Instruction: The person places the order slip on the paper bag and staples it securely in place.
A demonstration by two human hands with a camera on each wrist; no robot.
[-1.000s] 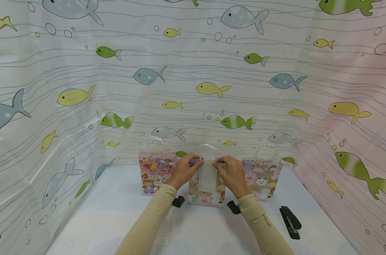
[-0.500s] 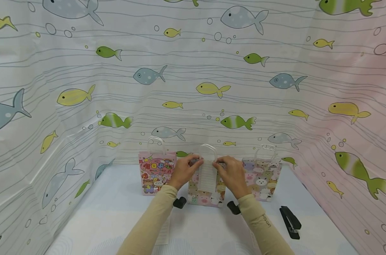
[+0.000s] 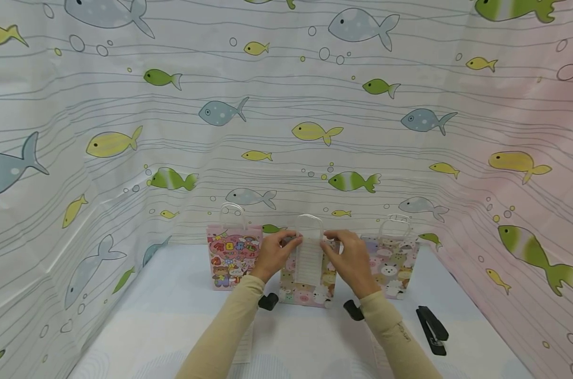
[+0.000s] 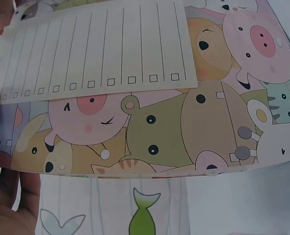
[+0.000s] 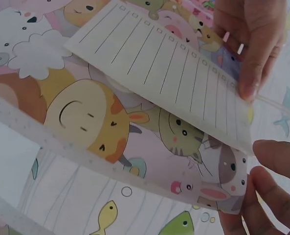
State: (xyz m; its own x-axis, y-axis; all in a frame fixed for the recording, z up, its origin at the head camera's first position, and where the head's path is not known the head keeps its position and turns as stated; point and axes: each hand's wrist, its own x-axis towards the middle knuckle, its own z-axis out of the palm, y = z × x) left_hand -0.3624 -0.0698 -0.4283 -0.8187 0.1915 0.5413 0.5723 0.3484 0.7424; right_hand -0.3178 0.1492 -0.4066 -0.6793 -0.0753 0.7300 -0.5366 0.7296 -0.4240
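A patterned gift bag (image 3: 307, 297) with cartoon animals stands in the middle of the table, its clear loop handle (image 3: 310, 217) raised. A lined checklist sheet (image 3: 308, 266) lies against its front, top end at the bag's rim. My left hand (image 3: 273, 255) pinches the sheet and bag rim at the upper left, thumb in front, fingers behind. In the right wrist view, the far side of the sheet (image 5: 169, 68) tilts off the bag. My right hand (image 3: 351, 260) is at the upper right corner, its thumb (image 5: 279, 154) just apart from the sheet, fingers partly hidden behind the rim.
A pink gift bag (image 3: 234, 258) stands left, and another animal-print bag (image 3: 392, 266) stands right. A black stapler (image 3: 432, 330) lies at the right. Another lined sheet (image 3: 244, 345) is partly under my left forearm. Fish-print sheeting (image 3: 286, 173) surrounds the table.
My right hand has shifted slightly right, and its thumb has come away from the sheet's corner. The left hand keeps its pinch; the bags and stapler stay where they were.
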